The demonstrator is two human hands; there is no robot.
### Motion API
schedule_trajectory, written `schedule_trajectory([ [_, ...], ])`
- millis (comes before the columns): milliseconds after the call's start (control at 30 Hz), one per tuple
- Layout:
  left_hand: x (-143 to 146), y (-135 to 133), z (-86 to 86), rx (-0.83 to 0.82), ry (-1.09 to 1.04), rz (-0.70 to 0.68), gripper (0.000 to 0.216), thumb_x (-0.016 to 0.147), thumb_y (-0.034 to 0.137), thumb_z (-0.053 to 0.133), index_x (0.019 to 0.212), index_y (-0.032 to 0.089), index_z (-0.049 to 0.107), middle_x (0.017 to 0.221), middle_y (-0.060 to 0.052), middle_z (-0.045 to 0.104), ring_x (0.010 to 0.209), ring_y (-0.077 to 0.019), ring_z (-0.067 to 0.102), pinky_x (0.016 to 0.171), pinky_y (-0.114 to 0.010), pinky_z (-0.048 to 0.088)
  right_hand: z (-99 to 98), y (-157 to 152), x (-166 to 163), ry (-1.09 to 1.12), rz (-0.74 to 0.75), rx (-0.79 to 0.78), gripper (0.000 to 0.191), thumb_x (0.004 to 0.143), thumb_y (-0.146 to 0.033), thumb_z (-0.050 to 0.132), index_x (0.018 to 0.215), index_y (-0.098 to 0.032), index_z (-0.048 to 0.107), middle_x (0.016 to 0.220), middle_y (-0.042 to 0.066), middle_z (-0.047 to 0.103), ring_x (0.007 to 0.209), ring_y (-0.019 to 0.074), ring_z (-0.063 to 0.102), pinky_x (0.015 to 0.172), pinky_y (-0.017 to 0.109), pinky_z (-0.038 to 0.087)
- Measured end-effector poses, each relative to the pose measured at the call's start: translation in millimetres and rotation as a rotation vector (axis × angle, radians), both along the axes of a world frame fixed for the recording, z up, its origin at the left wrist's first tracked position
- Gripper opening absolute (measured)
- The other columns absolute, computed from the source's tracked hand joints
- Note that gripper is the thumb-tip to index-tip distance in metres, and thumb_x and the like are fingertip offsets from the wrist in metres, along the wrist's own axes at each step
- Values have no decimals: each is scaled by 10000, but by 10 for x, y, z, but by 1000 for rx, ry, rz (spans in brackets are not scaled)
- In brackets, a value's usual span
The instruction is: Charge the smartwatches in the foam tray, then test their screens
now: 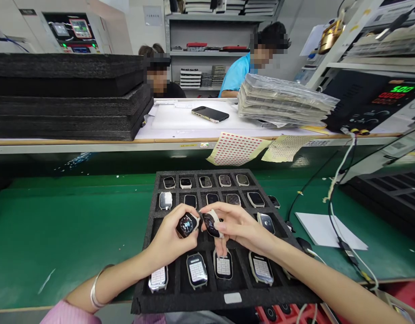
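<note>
Green-matted worktop (62,234) under a black foam tray (180,300) of watch bodies, and right over the tray's middle both hands are closed: left hand (167,234) gripping a watch body (187,225), screen facing up, right hand (243,227) pinching a second watch body (211,225), long axis slanted, just beside it.

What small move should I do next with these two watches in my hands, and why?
Probably lower the lit smartwatch in your left hand into the bare slot of the black foam tray. That slot seems to hold nothing, it lies right beside that hand, and your right hand is already occupied with the other smartwatch.
</note>
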State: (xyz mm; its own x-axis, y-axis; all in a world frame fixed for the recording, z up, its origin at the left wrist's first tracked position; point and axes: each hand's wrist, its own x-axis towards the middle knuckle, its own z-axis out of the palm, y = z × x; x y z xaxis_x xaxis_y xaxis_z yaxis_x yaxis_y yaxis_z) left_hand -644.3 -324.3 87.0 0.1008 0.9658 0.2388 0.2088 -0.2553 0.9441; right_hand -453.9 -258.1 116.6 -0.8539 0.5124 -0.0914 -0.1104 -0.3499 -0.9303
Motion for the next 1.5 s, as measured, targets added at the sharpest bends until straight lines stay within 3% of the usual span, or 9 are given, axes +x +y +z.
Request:
schedule_trajectory([
  [600,-31,15,74,49,39,70,220,726,37,516,880,194,527,864,4,542,830,-160,513,762,-260,385,-28,5,22,-43,0,80,326,879,-247,620,1189,-189,536,981,65,586,601,169,693,526,267,579],
  [1367,-46,13,59,21,45,114,222,743,41,520,890,206,509,843,25,527,785,-139,491,719,-240,383,-5,4,30,-54,7,23,341,860,-263,647,1170,-179,534,1003,80,607,622,152,696,571,248,579],
  [1500,-45,6,35,-26,-23,135,206,784,97,532,943,222,492,832,32,498,704,-124,471,590,-215,383,-1,4,27,-49,-8,22,348,854,-259,653,1172,-178,537,977,75,615,616,159,697,562,248,574],
])
